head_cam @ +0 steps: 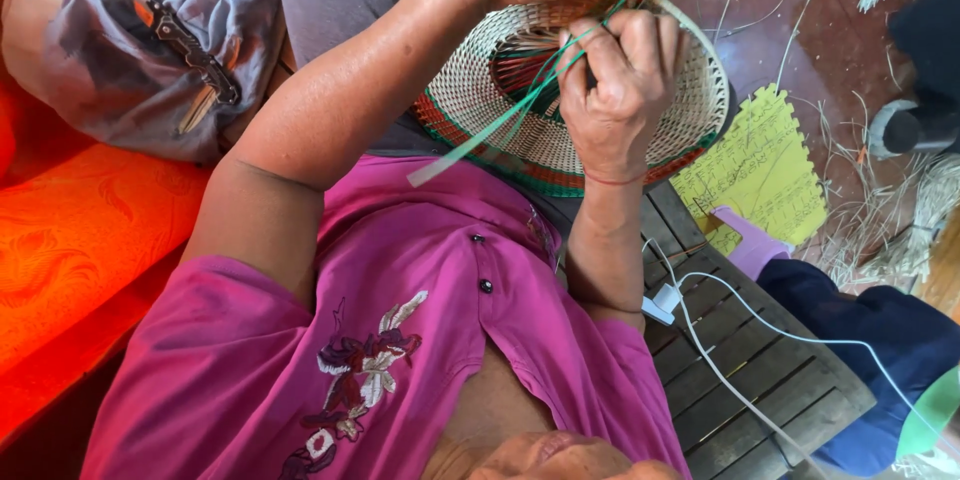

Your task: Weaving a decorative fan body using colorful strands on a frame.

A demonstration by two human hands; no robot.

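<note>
head view: round woven basket (600, 130), cream with green-red bands, green strips (500, 120)

On the floor to my right, just past the edge of the wooden slats (760, 380), lies a yellow sheet (762, 172) with wavy, scalloped edges, covered in handwritten lines; a purple-clad foot (752, 245) rests on its lower corner. I see no packages or screens

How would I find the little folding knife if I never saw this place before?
Start at the bright orange cushion and look just above it to the grey cloth bundle. The folding knife lies open on top of that cloth. It is the only metal thing there, with a dark handle and a shiny pointed blade.
</note>
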